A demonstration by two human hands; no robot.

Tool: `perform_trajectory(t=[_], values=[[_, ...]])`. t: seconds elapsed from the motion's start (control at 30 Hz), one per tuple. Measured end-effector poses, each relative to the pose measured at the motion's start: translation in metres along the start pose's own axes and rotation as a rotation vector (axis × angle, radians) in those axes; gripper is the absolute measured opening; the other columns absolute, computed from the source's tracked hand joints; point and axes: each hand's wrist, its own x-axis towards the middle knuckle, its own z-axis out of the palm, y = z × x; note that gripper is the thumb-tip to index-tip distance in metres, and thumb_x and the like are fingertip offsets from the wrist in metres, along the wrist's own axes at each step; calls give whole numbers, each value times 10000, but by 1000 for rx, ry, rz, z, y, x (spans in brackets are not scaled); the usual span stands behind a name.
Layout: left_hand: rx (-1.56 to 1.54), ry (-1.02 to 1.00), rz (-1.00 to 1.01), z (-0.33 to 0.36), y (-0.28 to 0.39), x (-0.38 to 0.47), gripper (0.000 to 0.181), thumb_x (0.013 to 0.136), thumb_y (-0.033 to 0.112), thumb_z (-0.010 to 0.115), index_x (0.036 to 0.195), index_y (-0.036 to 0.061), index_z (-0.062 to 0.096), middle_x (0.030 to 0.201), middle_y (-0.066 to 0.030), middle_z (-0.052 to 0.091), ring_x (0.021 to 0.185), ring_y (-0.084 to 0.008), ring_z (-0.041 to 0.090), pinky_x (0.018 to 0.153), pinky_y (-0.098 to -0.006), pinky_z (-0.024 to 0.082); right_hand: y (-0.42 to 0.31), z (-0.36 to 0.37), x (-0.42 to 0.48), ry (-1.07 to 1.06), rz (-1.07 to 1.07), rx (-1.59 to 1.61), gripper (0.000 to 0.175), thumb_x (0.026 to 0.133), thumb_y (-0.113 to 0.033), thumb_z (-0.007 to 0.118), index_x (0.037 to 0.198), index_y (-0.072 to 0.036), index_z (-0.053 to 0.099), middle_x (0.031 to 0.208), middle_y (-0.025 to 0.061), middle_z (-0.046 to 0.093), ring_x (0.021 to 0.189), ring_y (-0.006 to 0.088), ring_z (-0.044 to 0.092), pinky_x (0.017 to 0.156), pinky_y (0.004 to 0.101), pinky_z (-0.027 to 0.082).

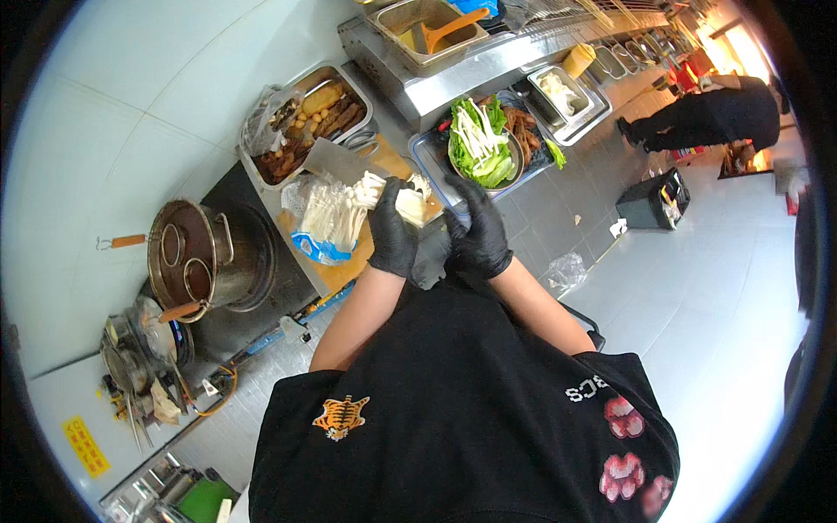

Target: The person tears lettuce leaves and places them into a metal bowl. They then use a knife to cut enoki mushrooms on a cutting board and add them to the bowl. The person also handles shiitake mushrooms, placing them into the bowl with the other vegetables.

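Observation:
My left hand [395, 235], in a black glove, grips a bunch of enoki mushrooms [410, 206] above a wooden cutting board [340, 273]. My right hand [480, 229], also gloved, is just to its right with fingers apart, and I see nothing held in it. More enoki in an opened plastic bag [327, 219] lie on the board, left of my left hand. Behind them rests a broad metal blade [335, 162], probably a cleaver. Beyond my right hand, a bowl of lettuce [487, 171] topped with enoki strands [480, 134] stands on a tray [428, 157].
A steel pan of cooked food [359, 108] and scissors [361, 140] are behind the board. At left stands a large pot of dark liquid [186, 261] with strainers. A bin [654, 199] stands on the floor at right, and another person [719, 114] is farther back.

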Motion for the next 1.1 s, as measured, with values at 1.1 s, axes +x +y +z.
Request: perform_trajectory(t=[1.1], values=[[1057, -72, 338, 64, -182, 128, 446, 816, 48, 668, 1251, -5, 581, 1160, -132, 673, 1075, -252, 637, 948, -363, 478, 306, -37, 120, -490, 316, 324, 397, 797, -162, 778, 1131, 15, 656, 1043, 180, 717, 916, 279, 686, 823, 377, 529]])
